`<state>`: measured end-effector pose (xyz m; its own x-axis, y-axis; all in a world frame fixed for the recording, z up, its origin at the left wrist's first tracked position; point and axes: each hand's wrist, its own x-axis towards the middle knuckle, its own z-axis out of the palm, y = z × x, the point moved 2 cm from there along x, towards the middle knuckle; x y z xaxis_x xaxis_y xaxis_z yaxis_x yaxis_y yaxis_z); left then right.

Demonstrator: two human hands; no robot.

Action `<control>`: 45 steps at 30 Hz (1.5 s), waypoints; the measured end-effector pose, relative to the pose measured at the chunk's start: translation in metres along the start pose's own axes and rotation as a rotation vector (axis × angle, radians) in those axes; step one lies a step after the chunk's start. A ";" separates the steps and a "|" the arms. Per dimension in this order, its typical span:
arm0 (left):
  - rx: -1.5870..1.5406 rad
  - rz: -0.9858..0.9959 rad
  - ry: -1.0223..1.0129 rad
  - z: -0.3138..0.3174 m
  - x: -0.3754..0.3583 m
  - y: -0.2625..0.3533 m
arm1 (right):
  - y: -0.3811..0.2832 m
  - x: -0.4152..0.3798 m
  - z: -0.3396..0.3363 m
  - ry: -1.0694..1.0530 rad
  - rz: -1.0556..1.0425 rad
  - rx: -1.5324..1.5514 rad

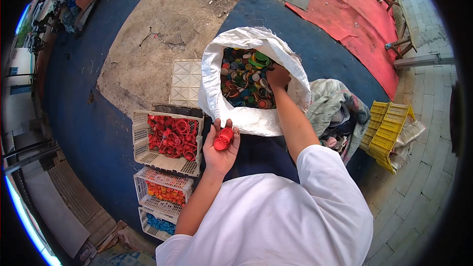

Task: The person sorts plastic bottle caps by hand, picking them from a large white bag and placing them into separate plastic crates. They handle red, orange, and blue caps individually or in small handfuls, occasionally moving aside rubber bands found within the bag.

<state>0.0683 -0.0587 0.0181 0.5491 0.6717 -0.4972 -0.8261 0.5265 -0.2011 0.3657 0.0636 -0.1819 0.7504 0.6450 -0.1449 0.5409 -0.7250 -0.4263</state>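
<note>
Red bottle caps (223,139) lie in my left hand (220,153), palm up with its fingers curled around them, just outside the near rim of a white woven sack (246,119). Inside the sack is a heap of mixed plastic caps (245,76) in green, yellow, blue, brown and red. My right hand (279,76) reaches into the sack at its right side, over the heap. Its fingers are mostly hidden, and whether they grip a cap does not show. Left of my left hand stands a white crate (139,138) with red caps (172,135) in it.
Toward me stand a crate of orange caps (165,193) and a crate of blue caps (160,224). A pale plastic lattice panel (185,83) lies beyond the red crate. At right are a stuffed grey sack (327,96) and yellow crates (387,133). Blue and red sheets cover the ground.
</note>
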 end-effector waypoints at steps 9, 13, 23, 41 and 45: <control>0.057 -0.007 -0.022 0.009 0.007 -0.011 | -0.012 -0.057 -0.071 -0.039 0.028 0.342; 0.014 -0.035 -0.048 0.018 0.020 -0.011 | -0.006 -0.085 -0.088 -0.424 -0.090 0.571; -0.001 -0.037 -0.056 0.013 0.023 -0.002 | -0.011 0.004 -0.029 -0.032 -0.400 0.211; 0.025 -0.013 -0.048 -0.001 0.007 0.019 | 0.016 0.029 -0.019 -0.171 -0.450 0.015; 0.073 -0.018 -0.023 0.001 0.007 0.019 | 0.015 0.030 -0.027 -0.258 -0.377 0.014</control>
<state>0.0569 -0.0432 0.0118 0.5671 0.6735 -0.4741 -0.8052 0.5745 -0.1471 0.4063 0.0655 -0.1689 0.3820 0.9037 -0.1936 0.7517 -0.4257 -0.5037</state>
